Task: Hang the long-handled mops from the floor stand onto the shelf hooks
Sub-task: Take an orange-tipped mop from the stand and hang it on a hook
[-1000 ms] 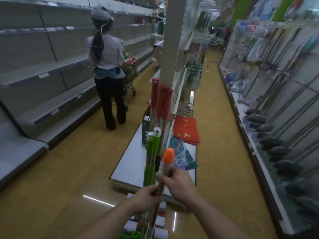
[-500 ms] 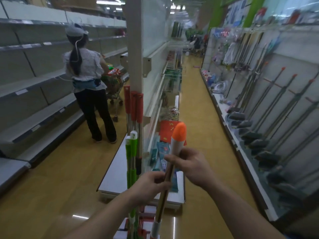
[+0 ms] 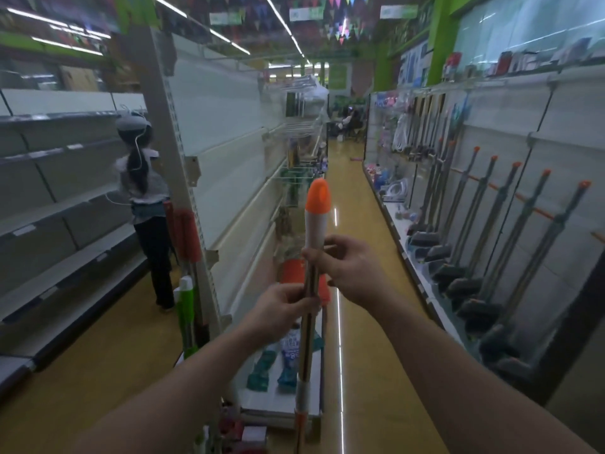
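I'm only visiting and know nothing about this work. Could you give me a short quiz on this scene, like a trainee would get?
1. True or false: the left hand and the right hand both grip the orange-capped mop.
2. Which hand is higher on it? A) left B) right
3. Fill in: the hung mops on the right shelf have ____ caps.
Key: 1 true; 2 B; 3 orange.

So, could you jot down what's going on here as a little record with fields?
Held item: orange-capped mop, upright
Left hand: grips the shaft, lower down
Right hand: grips the shaft just below the white sleeve
Right-side shelf: row of similar mops already hanging
Left aisle: a person standing, back turned
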